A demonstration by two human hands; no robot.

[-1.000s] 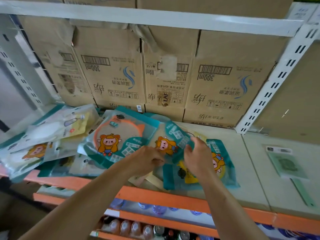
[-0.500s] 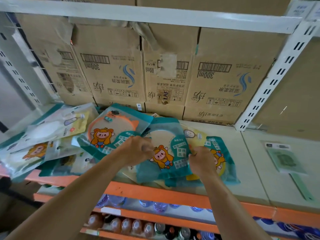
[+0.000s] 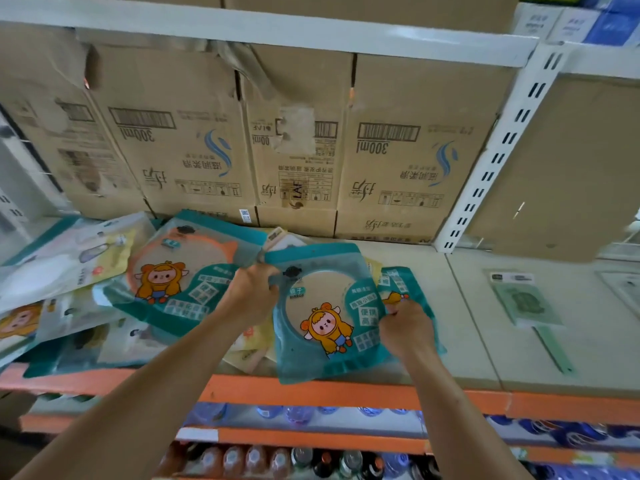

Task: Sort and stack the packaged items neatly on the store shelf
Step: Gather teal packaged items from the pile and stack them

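A teal mirror packet (image 3: 325,317) with a cartoon girl lies near the front edge of the beige shelf (image 3: 467,327). My left hand (image 3: 251,294) grips its upper left corner. My right hand (image 3: 407,329) pinches its right edge. Under it lie a yellow packet (image 3: 251,344) and another teal packet (image 3: 403,284), mostly hidden. To the left an orange-rimmed teal mirror packet (image 3: 180,271) rests tilted on a loose pile of pale packets (image 3: 65,268).
Upside-down cardboard boxes (image 3: 298,161) line the back of the shelf. A green packaged comb (image 3: 530,306) lies on the right section beyond a white slotted upright (image 3: 498,157). Bottles (image 3: 277,460) fill the lower shelves under the orange shelf lip (image 3: 346,393).
Both hands have turned the teal mirror packet upright and shifted it right and toward the front edge. The view has moved closer to the shelf.
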